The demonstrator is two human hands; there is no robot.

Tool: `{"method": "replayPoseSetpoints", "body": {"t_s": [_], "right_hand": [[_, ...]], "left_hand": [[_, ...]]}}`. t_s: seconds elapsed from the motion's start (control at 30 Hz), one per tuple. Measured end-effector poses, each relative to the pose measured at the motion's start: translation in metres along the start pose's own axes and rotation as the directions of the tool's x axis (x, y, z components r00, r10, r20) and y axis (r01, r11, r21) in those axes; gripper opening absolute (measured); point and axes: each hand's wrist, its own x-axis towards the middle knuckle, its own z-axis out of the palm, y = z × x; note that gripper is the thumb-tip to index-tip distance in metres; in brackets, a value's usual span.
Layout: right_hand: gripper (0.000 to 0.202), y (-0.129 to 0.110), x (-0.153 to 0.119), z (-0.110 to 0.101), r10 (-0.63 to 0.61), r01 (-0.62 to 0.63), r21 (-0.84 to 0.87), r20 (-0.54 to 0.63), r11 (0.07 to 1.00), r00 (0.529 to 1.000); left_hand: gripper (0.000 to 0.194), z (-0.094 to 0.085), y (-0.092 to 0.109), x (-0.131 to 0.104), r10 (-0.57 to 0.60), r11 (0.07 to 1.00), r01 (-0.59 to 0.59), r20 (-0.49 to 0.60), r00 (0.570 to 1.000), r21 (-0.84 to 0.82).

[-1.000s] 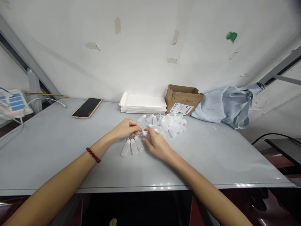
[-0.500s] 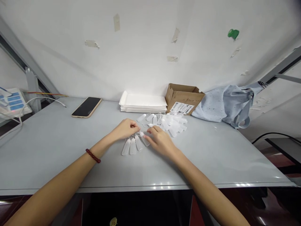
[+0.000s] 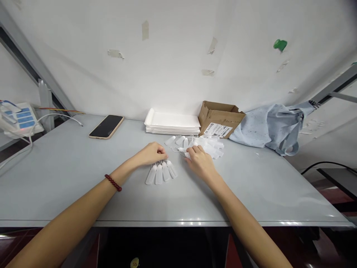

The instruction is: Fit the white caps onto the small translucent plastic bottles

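Observation:
My left hand (image 3: 154, 153) is closed in a pinch, with the cords of several small translucent white plastic tags (image 3: 158, 174) gathered at its fingertips. Those tags hang fanned out below the fingers, their rounded ends against the table. My right hand (image 3: 201, 163) lies palm down at the near edge of a pile of similar corded tags (image 3: 214, 147). Its fingers are bent with the thumb apart from them, and they touch the pile. Just left of these fingers is one tag (image 3: 182, 149) with a loose cord. The right palm hides part of the heap.
Behind the pile stand a stack of white trays (image 3: 173, 124) and an open cardboard box (image 3: 220, 119). A light blue cloth bag (image 3: 259, 126) lies to the right. At the left are a phone (image 3: 106, 127), a white cable (image 3: 60, 114) and a power strip (image 3: 23, 119). The grey table's front edge (image 3: 164, 223) is close.
My right hand has let go of the tag beside my left hand and moved right, over to the pile. My left hand keeps its pinch on the cords. The view has shifted slightly.

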Motion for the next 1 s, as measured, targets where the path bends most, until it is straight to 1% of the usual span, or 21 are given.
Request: {"method": "replayPoseSetpoints", "body": {"t_s": [0.13,0.33,0.43,0.53,0.63,0.77,0.87,1.0], "right_hand": [[0.018,0.0,0.0,0.0,0.039,-0.039,-0.01,0.006,0.999,0.999],[0.018,-0.001,-0.001,-0.005,0.078,-0.082,0.033,0.101,0.996,0.992],[0.022,-0.001,-0.002,-0.007,0.089,-0.106,0.143,0.12,0.984,0.989],[0.022,-0.001,-0.002,-0.007,0.093,-0.115,0.323,0.082,0.939,0.992],[0.02,0.001,-0.002,-0.007,0.113,-0.101,0.493,0.006,0.864,0.994],[0.019,0.001,0.0,-0.01,0.216,-0.145,0.651,-0.03,0.745,0.976],[0.021,-0.002,0.0,-0.012,0.297,-0.189,0.764,-0.003,0.617,0.955],[0.025,-0.007,0.001,-0.015,0.333,-0.221,0.897,0.088,0.384,0.939]], "left_hand": [[0.02,0.001,0.001,-0.001,-0.011,1.0,0.011,0.01,1.0,0.013],[0.02,0.0,0.003,-0.002,-0.026,0.999,0.024,0.048,0.999,0.027],[0.02,-0.001,0.003,-0.002,-0.019,1.0,0.017,0.081,0.997,0.025],[0.02,-0.001,0.003,-0.002,-0.03,0.999,0.027,0.103,0.994,0.029],[0.02,-0.001,0.003,-0.002,-0.035,0.998,0.031,0.102,0.994,0.046],[0.022,-0.001,0.004,-0.002,-0.025,0.998,0.02,0.098,0.995,0.055],[0.023,0.0,0.006,-0.003,-0.024,0.997,0.018,0.09,0.996,0.07],[0.021,0.0,0.009,-0.005,-0.022,0.996,0.015,0.083,0.996,0.086]]}}
